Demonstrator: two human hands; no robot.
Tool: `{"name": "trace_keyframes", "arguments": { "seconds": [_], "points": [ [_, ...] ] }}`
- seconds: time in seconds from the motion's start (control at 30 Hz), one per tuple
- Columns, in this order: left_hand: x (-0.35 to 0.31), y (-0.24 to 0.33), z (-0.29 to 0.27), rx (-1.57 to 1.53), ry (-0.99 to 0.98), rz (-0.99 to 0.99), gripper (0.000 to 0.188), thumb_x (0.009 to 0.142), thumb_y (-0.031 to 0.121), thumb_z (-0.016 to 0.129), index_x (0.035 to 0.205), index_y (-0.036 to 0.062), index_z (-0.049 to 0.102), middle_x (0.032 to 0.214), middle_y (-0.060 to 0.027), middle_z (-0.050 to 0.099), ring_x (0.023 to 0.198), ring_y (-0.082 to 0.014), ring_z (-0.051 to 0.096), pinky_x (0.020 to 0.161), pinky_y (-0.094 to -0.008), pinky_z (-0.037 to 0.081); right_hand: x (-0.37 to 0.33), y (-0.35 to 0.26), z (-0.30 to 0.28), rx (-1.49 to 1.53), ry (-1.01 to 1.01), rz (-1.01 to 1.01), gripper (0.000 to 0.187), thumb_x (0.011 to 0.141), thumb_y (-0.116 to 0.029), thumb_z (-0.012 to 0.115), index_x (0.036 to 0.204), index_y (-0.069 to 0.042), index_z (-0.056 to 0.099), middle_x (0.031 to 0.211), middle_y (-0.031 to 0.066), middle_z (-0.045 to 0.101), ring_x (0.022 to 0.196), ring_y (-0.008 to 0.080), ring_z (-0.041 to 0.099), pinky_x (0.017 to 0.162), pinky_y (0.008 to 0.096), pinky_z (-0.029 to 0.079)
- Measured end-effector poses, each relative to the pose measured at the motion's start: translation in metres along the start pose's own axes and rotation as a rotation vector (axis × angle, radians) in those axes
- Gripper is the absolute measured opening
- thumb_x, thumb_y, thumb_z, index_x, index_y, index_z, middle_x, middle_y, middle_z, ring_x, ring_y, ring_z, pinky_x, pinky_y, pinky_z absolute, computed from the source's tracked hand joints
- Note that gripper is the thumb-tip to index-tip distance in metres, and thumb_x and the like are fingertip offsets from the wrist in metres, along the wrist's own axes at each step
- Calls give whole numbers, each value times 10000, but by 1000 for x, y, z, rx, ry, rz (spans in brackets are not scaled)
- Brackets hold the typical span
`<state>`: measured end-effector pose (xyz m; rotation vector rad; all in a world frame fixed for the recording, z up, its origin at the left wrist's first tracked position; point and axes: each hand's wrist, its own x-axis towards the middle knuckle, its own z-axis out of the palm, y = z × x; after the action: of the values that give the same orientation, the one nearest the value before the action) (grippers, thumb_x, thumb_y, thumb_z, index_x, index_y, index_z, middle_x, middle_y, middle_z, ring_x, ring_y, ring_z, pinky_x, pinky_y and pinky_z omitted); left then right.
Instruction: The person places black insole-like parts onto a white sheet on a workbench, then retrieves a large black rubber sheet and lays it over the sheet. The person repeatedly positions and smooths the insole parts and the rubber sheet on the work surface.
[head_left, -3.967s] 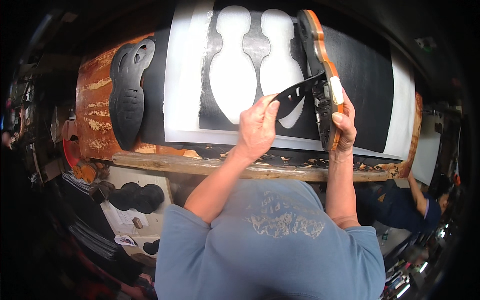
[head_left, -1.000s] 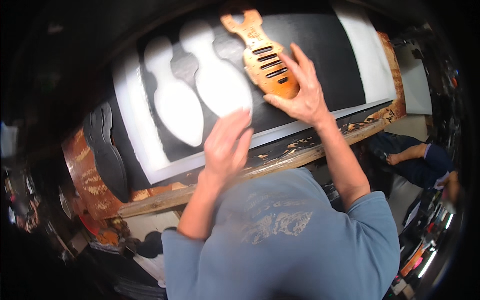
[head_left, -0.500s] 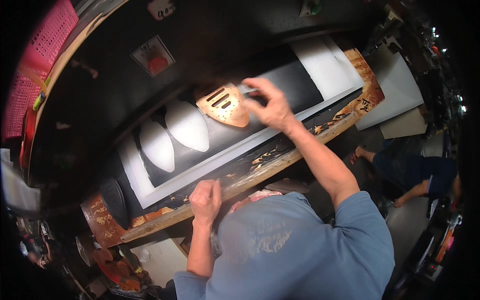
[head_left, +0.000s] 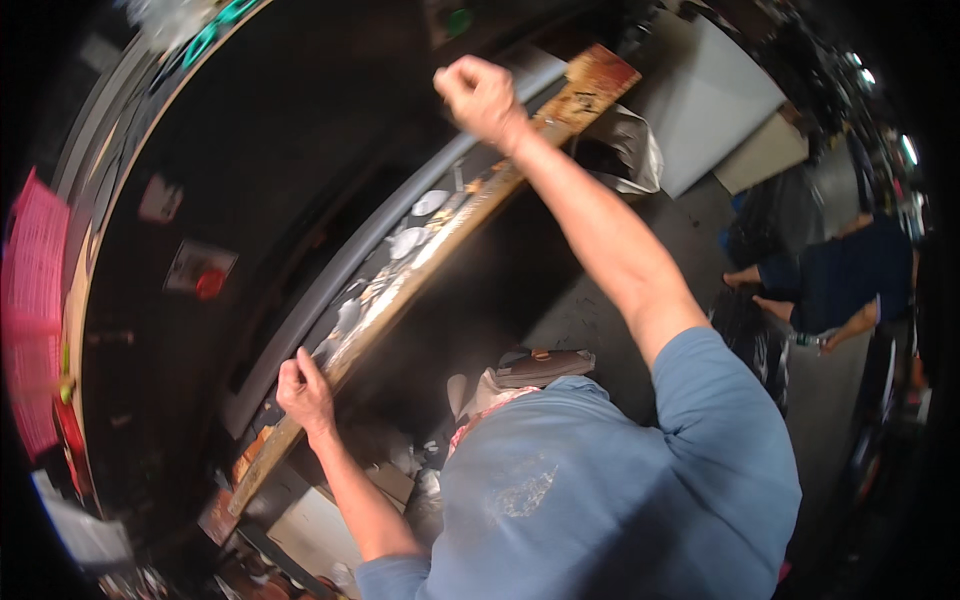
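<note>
My left hand [head_left: 307, 398] is closed, thumb raised, beside the worn wooden edge [head_left: 420, 275] of the work table, near its left end. Farther off, my right hand [head_left: 484, 102] is curled closed over the table's right part, near a grey strip [head_left: 345, 270] that runs along the dark machine. What either hand holds, if anything, is hidden. Along the table edge lie pale rounded scraps [head_left: 408, 241] and small brownish bits. The golden slotted plate and the white leaf-shaped pieces are out of sight; the dark machine body [head_left: 300, 130] fills that area.
A red button [head_left: 210, 284] sits on the machine. At far left is a pink plastic basket [head_left: 35, 300]. A whitish bag [head_left: 640, 150] hangs by the table's right end, with large pale sheets [head_left: 715, 100] beyond. Another person [head_left: 840, 275] is at the right.
My view has turned and shifted. My right hand has left the golden slotted plate and moved farther out; my left has moved left along the edge. The plate and white pieces have gone from view.
</note>
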<state>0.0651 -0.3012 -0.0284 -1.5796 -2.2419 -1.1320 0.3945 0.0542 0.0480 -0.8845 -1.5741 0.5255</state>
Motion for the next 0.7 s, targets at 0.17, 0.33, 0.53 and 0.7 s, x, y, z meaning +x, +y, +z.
{"name": "trace_keyframes", "arguments": {
  "seconds": [0.17, 0.33, 0.53, 0.7],
  "points": [
    [3, -4, 3, 64, -21, -1, 459, 1044, 209, 692, 687, 12, 482, 605, -142, 466, 521, -270, 443, 535, -439, 399, -120, 1, 1, -182, -65, -51, 265, 954, -206, 710, 731, -87, 633, 702, 62, 660, 667, 232, 670, 658, 403, 518],
    [4, -9, 3, 129, -27, 48, 489, 1055, 220, 678, 670, 12, 461, 591, -135, 479, 527, -276, 453, 544, -439, 399, -130, 10, 7, -401, -143, -126, 279, 946, -286, 650, 719, -122, 643, 743, 97, 684, 714, 333, 697, 701, 462, 510],
    [3, -12, 4, 172, -30, 51, 510, 1067, 259, 661, 675, 1, 462, 597, -159, 486, 532, -302, 463, 561, -462, 399, -130, 6, 5, -469, -170, -160, 238, 932, -258, 657, 744, -113, 637, 701, 68, 605, 717, 298, 666, 663, 446, 473],
    [3, -5, 4, 111, -15, 51, 512, 1068, 260, 661, 675, -2, 464, 597, -145, 488, 538, -275, 444, 556, -443, 398, -132, 7, 2, -453, -235, -44, 311, 978, -313, 604, 762, -102, 679, 811, 98, 720, 799, 323, 709, 805, 458, 516]
  ]
}}
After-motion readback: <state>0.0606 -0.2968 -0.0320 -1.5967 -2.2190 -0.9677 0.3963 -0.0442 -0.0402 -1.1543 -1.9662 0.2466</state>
